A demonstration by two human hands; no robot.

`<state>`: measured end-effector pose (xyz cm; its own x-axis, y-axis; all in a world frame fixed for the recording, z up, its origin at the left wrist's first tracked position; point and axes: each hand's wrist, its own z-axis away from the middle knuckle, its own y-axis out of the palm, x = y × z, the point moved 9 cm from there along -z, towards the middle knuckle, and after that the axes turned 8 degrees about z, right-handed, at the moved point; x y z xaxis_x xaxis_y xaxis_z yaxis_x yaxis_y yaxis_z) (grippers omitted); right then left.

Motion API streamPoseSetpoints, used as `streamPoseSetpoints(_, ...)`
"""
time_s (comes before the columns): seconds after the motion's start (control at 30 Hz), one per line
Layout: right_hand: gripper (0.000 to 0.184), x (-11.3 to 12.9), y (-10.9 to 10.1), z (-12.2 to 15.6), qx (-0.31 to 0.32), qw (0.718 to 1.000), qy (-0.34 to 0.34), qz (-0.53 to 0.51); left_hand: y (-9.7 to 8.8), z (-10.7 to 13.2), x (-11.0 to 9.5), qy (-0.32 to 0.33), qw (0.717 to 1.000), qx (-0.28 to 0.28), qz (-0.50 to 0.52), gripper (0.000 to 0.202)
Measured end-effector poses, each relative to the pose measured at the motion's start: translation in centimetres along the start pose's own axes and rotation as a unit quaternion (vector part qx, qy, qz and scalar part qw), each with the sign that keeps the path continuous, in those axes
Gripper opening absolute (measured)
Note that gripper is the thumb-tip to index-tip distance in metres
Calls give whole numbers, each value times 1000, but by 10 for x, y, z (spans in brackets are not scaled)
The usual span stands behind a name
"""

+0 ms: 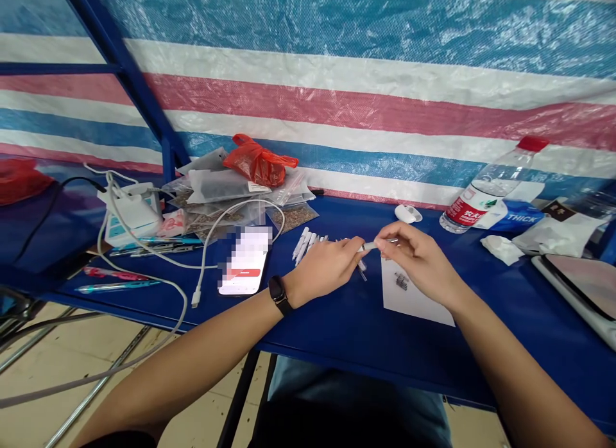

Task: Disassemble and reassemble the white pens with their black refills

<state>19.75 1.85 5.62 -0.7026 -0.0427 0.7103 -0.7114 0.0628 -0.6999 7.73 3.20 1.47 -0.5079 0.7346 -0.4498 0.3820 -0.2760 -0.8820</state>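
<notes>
L hand: fingers pinching one end of white pen part; watch on wrist.
R hand: fingers pinching the other end.
Pen part: held btwn both hands, just above blue bench, near paper sheet.
White barrels: piled on bench, just left of L hand.
Phone: lying flat, cable beside it.
Bottle: back right.

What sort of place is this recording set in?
Probably a makeshift work stall: striped blue, white and red plastic tarp wall, blue metal table, small white plastic tubes in a row.
</notes>
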Motion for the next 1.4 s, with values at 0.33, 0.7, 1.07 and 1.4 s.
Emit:
streamPoseSetpoints(0.33, 77, -3, 2, 2, 12, 999, 34, 39, 1, -1, -3, 7, 1000, -2, 11, 36)
streamPoseSetpoints(0.7, 73, -3, 15, 1, 59, 995, 48, -69, -1, 3, -7, 27, 998, -31, -55, 26)
streamPoseSetpoints(1.07, 59, -18, -16, -4, -118, 974, 70, -181, -20, 6, -9, 36, 989, -107, 91, 43)
streamPoseSetpoints(1.4, 54, -63, -37, -7, -128, 972, 197, -14, 3, -3, -9, 19, 999, -35, 2, 38)
